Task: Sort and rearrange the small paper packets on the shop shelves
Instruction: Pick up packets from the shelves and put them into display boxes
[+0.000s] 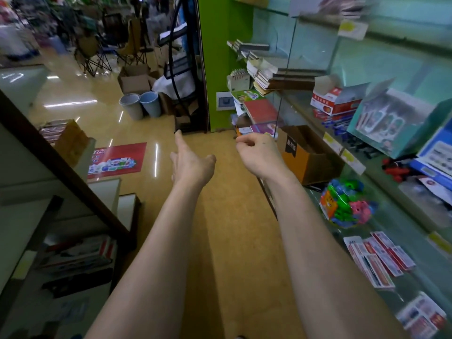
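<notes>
Both my arms reach forward over the aisle floor. My left hand (pixel 189 162) is held out with fingers straight and holds nothing. My right hand (pixel 256 152) hangs with fingers loosely curled downward and is empty too. Several small red-and-white paper packets (pixel 378 258) lie fanned out on the glass shelf (pixel 406 231) at the lower right, well behind and to the right of my right hand. More packets (pixel 420 319) lie at the bottom right corner. Neither hand touches any packet.
Glass shelves on the right carry a bag of plastic toys (pixel 347 206), boxes (pixel 335 99), pens and stacked notebooks (pixel 274 72). An open cardboard box (pixel 308 155) sits on the floor by the shelves. A counter (pixel 61 167) stands left; two buckets (pixel 141 105) are ahead.
</notes>
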{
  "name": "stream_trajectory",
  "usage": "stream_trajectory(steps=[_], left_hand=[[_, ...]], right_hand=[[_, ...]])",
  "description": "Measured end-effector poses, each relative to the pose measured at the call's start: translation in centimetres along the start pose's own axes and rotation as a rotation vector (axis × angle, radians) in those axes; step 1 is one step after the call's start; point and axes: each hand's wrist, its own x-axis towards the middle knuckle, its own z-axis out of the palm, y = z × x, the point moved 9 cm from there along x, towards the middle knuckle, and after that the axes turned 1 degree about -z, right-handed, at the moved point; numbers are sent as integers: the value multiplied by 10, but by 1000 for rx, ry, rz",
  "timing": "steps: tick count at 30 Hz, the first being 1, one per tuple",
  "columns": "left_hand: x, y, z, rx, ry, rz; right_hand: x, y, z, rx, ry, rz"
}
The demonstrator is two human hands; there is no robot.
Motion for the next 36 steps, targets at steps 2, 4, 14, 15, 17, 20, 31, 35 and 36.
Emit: stream_trajectory(steps=[2, 4, 14, 15, 17, 20, 31, 35, 36], left_hand=[[18, 6, 9, 6, 1, 0], [34, 11, 17, 20, -2, -9], [109, 37, 56, 94, -29, 38], [116, 40, 62, 108, -34, 45], [131, 47, 74, 145, -42, 74], [158, 63, 93, 196, -83, 121], [267, 150, 132, 384, -287, 365], [298, 189, 146, 439, -339, 525], [301, 200, 151, 452, -347, 566]], right_hand=[[23, 3, 1, 23, -13, -1], [42, 6, 5, 37, -29, 7], [119, 20, -3, 23, 41, 53], [125, 22, -5, 6, 50, 60], [139, 25, -10, -35, 73, 73], [162, 27, -20, -82, 144, 93], [258, -3, -29, -346, 422, 179], [289, -22, -42, -452, 511, 201], [295, -27, -46, -465, 530, 206]])
